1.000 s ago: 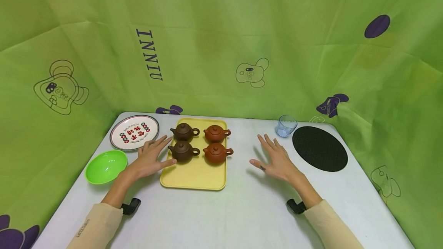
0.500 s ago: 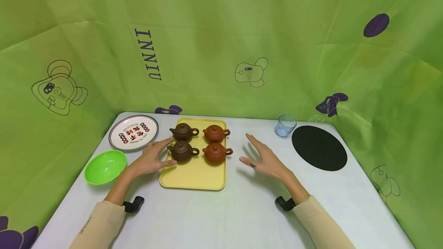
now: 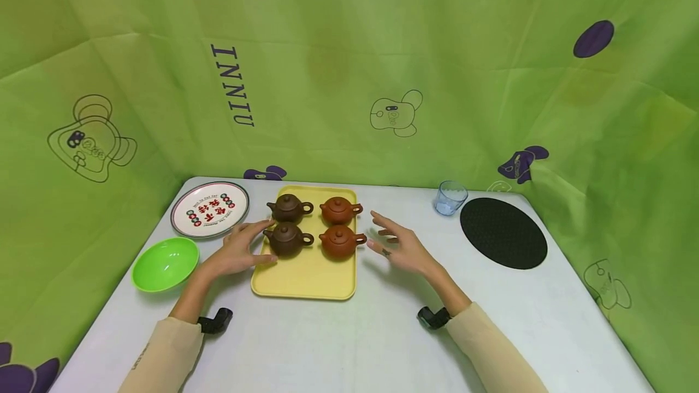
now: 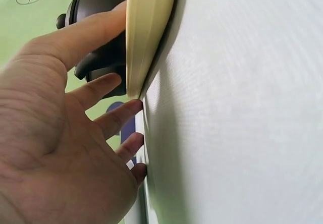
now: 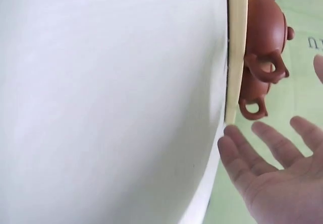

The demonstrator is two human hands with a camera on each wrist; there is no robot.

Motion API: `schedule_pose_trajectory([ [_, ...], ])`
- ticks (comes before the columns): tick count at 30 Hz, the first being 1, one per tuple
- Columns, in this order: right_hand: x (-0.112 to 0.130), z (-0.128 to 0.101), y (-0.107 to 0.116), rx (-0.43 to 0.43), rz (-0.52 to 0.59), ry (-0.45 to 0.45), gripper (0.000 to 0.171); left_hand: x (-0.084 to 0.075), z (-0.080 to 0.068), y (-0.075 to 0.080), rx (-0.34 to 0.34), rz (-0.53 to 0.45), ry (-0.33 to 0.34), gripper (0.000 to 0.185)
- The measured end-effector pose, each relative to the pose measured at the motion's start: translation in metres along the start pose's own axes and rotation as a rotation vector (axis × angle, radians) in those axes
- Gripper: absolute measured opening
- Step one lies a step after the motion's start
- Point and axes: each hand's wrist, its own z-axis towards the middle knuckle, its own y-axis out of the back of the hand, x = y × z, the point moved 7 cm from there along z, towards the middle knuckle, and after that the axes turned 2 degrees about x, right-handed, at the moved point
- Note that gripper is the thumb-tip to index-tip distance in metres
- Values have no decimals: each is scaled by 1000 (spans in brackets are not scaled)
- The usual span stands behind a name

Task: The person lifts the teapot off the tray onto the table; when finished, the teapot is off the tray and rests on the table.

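Note:
A yellow tray [image 3: 306, 281] carries two dark brown teapots, a front one [image 3: 286, 241] and a back one [image 3: 287, 207], on its left. Beside them stand a front reddish-brown teapot [image 3: 340, 244] and a back one [image 3: 337, 211], handles pointing right. My left hand [image 3: 233, 253] is at the tray's left side, fingers spread. In the left wrist view its thumb overlaps the tray's edge [image 4: 146, 27] next to a dark teapot [image 4: 108, 7]. Just right of the tray, my right hand [image 3: 406, 250] holds nothing; its thumb is close to the front reddish teapot's handle.
To the left are a patterned white plate [image 3: 210, 223] and a green bowl [image 3: 165, 264]. At the back right stands a blue glass [image 3: 451, 199] beside a round black mat [image 3: 503, 233]. A green curtain [image 3: 317, 77] surrounds the white table [image 3: 306, 344].
My right hand has moved left from the open table to the tray's right side. The left hand has stayed almost in place, its fingers drawn closer together. The teapots and tray have not moved.

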Motion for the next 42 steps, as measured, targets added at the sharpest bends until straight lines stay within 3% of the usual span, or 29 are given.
schedule_pose_trajectory([
  [10, 1, 12, -13, 21, 91, -29, 58, 3, 0, -1, -8, -49, 18, 87],
  [18, 1, 15, -21, 47, 233, -97, 49, 2, 2, -4, -3, -42, 33, 84],
  [36, -5, 18, -27, 53, 156, -146, 32, 9, 2, -6, 16, -45, 54, 82],
  [42, -4, 18, -26, 57, 208, -134, 31, 11, 2, -7, 14, -46, 51, 82],
])
